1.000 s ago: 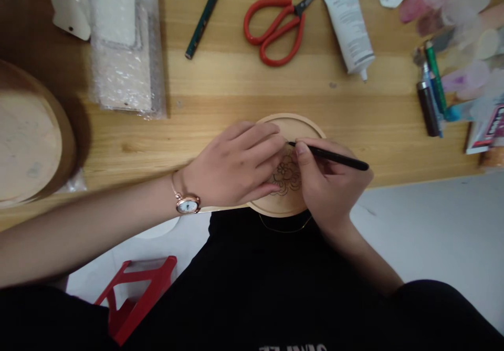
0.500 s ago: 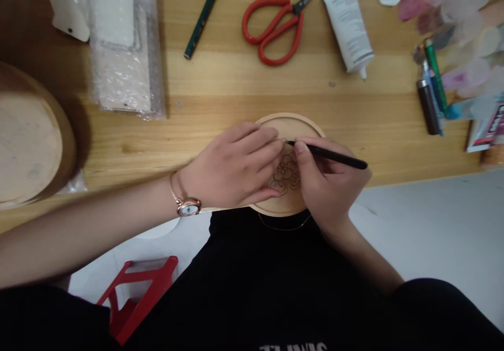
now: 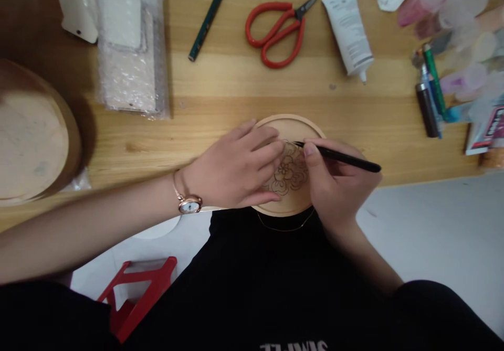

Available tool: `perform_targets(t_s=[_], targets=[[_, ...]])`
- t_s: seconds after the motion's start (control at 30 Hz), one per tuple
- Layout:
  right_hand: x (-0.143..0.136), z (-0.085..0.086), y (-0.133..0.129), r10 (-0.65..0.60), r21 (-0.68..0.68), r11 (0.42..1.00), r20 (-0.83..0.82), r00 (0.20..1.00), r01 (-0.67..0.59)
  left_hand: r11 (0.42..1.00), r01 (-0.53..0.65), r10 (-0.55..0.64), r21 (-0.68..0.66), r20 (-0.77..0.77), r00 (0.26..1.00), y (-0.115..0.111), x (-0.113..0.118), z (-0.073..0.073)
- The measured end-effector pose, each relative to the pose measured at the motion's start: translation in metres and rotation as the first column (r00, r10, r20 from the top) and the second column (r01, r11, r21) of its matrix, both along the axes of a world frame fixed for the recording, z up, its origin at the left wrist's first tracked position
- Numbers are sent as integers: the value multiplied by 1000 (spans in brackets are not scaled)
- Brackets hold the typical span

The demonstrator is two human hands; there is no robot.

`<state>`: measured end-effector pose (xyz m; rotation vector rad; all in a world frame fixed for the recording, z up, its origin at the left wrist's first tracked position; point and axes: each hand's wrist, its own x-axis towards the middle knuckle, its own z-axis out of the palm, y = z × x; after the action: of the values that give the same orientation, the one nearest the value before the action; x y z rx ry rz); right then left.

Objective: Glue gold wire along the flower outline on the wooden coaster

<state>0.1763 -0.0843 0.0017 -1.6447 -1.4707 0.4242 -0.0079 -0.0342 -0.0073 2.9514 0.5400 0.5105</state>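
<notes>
A round wooden disc (image 3: 295, 204) with a raised rim lies at the table's front edge, with a flower pattern (image 3: 286, 168) in dark outline on its face. My right hand (image 3: 340, 183) pinches a slim black pen (image 3: 350, 160) whose thin tip points left, at the upper part of the pattern. Across the disc's left side rests my left hand (image 3: 246, 167), palm down, fingers apart and thumb stretched toward the pattern. It hides part of the disc and of the drawing. A watch (image 3: 189, 204) is on the left wrist.
Red-handled scissors (image 3: 275, 33), a white tube (image 3: 348, 33) and a dark green pencil (image 3: 208, 19) lie beyond the disc. Bubble-wrapped pieces (image 3: 132, 57) and a round wooden object (image 3: 33, 136) are at the left. Pens (image 3: 431, 91) and small containers crowd the right.
My right hand and the black pen have moved slightly right, uncovering more of the flower pattern. My left hand stays on the disc. The table items appear slightly shifted in view.
</notes>
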Motion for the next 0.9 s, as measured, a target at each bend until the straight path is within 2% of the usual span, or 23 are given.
perform_targets(t_s=[0.13,0.23,0.43,0.63,0.77,0.9], targets=[[9,-5,6,-3,11,1000,-132,991,4,1000,7,-7,0,18,1000,-2,-1,0],[17,-8,14,56,24,998,-216,975,-53,1000,-11,11,1,15,1000,-5,0,3],[32,-7,29,256,82,966,-219,941,-244,980,-191,190,-48,-28,981,-28,11,9],[43,-10,52,433,68,899,-283,856,-433,895,-443,444,-53,10,896,-64,35,5],[49,-2,65,474,-2,864,-331,816,-503,813,-578,580,-65,29,814,-81,52,0],[53,12,62,548,-34,824,-210,810,-566,766,-639,641,-70,9,768,-88,63,0]])
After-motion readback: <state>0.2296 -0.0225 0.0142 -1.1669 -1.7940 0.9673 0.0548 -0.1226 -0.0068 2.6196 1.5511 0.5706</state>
